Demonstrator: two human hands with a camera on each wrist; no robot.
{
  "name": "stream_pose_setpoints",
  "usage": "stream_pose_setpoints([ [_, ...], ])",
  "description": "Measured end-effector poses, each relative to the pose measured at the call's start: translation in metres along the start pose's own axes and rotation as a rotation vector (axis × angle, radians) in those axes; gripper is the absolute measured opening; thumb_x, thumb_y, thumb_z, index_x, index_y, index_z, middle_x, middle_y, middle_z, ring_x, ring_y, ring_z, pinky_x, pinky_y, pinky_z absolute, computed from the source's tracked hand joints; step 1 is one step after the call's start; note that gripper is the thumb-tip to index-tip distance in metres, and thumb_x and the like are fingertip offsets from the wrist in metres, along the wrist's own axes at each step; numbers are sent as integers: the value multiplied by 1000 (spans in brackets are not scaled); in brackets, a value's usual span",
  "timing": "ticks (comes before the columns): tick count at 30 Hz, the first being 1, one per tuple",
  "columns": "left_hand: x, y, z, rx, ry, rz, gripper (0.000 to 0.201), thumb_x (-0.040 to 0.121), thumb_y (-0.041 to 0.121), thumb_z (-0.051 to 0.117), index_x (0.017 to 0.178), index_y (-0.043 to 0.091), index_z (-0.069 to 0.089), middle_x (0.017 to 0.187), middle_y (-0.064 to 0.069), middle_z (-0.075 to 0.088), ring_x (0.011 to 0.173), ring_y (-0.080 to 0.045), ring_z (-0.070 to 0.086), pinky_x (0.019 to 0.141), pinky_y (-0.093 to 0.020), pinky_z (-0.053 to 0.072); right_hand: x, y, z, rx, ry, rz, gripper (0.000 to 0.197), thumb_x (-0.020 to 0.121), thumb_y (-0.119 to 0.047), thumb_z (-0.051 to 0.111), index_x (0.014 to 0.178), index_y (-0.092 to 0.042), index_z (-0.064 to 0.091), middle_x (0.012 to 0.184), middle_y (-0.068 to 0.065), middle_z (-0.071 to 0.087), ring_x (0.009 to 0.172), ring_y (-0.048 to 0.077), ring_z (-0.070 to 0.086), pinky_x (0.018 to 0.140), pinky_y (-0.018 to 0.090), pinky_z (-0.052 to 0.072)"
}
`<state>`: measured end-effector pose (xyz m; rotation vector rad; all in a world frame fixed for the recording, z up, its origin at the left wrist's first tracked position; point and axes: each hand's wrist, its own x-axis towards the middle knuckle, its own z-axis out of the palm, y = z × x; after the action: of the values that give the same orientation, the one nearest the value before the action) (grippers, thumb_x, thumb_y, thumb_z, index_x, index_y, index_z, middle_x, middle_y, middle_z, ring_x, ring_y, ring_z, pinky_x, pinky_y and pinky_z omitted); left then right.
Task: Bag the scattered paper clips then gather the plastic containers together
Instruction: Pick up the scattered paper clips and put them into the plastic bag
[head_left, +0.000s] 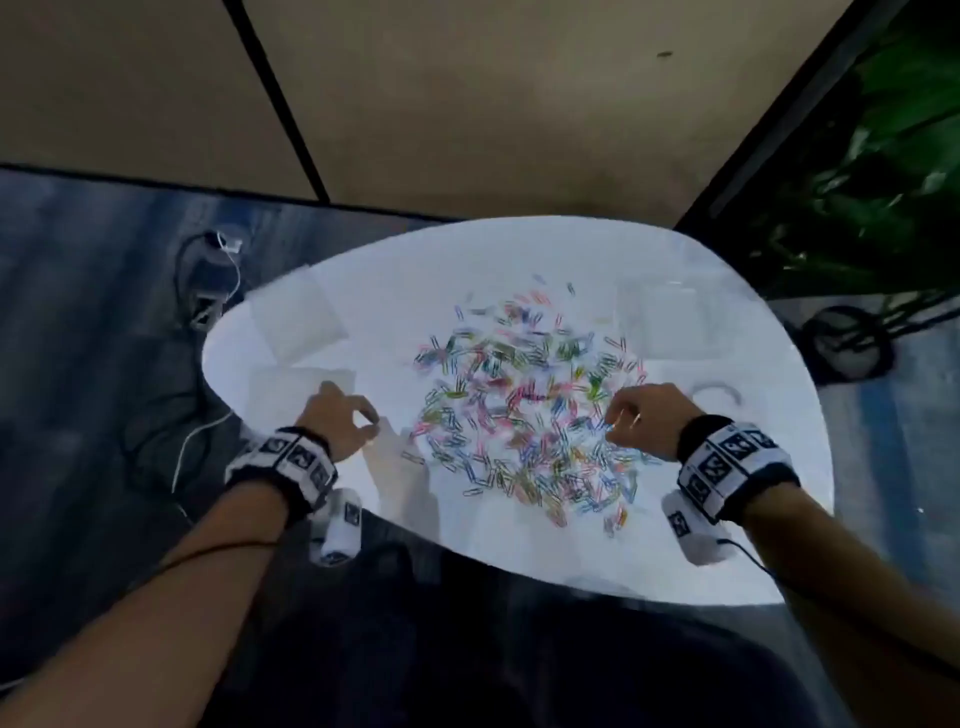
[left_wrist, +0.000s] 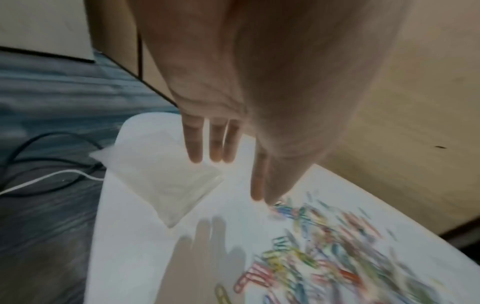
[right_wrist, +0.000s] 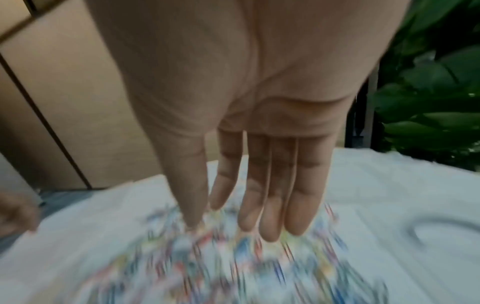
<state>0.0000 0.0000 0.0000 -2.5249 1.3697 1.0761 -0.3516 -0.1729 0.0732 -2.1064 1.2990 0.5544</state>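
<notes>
- Hundreds of small paper clips (head_left: 524, 410) lie scattered in one loose, roughly round heap on the middle of the white table (head_left: 519, 540); they are a mix of pink, blue, green, yellow and white, many overlapping.
- In both wrist views the clips are streaked with blur, so single ones are hard to make out.
- Left hand (head_left: 340, 421) hangs over the table just left of the heap; in the wrist view its fingers (left_wrist: 194, 142) point down, straight and slightly spread, holding nothing, with thumb and forefinger tips close together at the heap's edge.
- Right hand (head_left: 641, 418) is at the heap's right edge; its fingers (right_wrist: 270, 197) are straight and close together, tips just above or touching the clips, I cannot tell which, and gripping nothing.
- Clear plastic bag (left_wrist: 158, 176) lies flat at the table's left rim, beside the left hand.
- Faint clear plastic containers (head_left: 298, 319) sit on the far left of the table, pale and hard to outline.
- Cables (head_left: 208, 291) run over the floor to the left.
- Green plant (head_left: 883, 171) stands at the far right.
</notes>
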Motion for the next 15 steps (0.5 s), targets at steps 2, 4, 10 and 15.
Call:
stream_pose_setpoints([
  [2, 30, -10, 19, 7, 101, -107, 26, 91, 34, 66, 113, 21, 68, 134, -19, 40, 126, -39, 47, 110, -37, 37, 14, 18, 53, -101, -126, 62, 25, 78, -32, 78, 97, -21, 66, 90, -4, 61, 96, 17, 59, 82, 25, 44],
  [4, 57, -30, 37, 14, 171, -169, 33, 91, 33, 63, 122, 21, 64, 140, -19, 39, 126, -41, 47, 110, -39, 39, 23, 43, 103, -113, -162, 120, 36, 69, -31, 86, 93, -24, 61, 85, -7, 57, 95, 18, 59, 79, 24, 44],
  [10, 76, -49, 66, -83, 391, -122, 31, 90, 9, 63, 119, 11, 73, 132, -16, 63, 120, -38, 60, 104, -38, 48, 30, 93, 167, -29, 10, 262, 61, 63, -27, 89, 111, -12, 55, 107, 8, 62, 101, 28, 64, 84, 35, 55],
  [15, 7, -36, 66, -126, 364, -23, 23, 88, 5, 64, 106, 5, 78, 113, -17, 74, 109, -36, 67, 103, -38, 51, 3, 99, 197, 152, 136, 384, 108, 55, -36, 92, 142, -12, 33, 135, 20, 46, 117, 40, 55, 94, 49, 52],
])
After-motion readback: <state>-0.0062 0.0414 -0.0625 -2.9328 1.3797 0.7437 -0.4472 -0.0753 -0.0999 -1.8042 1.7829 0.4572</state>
